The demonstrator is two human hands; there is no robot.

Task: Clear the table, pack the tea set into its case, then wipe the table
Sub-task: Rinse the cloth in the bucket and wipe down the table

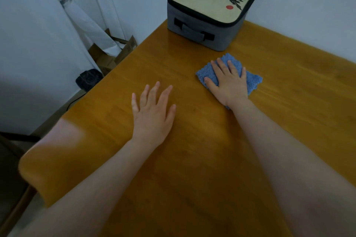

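My right hand lies flat, fingers straight and spread, pressing down on a folded blue knitted cloth that rests on the glossy amber wooden table. My left hand is open too, fingers splayed, palm down on the bare wood nearer to me and well apart from the cloth. Beyond the cloth, at the table's far edge near the wall, stands the grey fabric tea set case, closed, with a cream lid printed in black ink brushwork and a red dot, and a black-ended carry handle on its near side. Cardboard boxes sit on the floor to the left.
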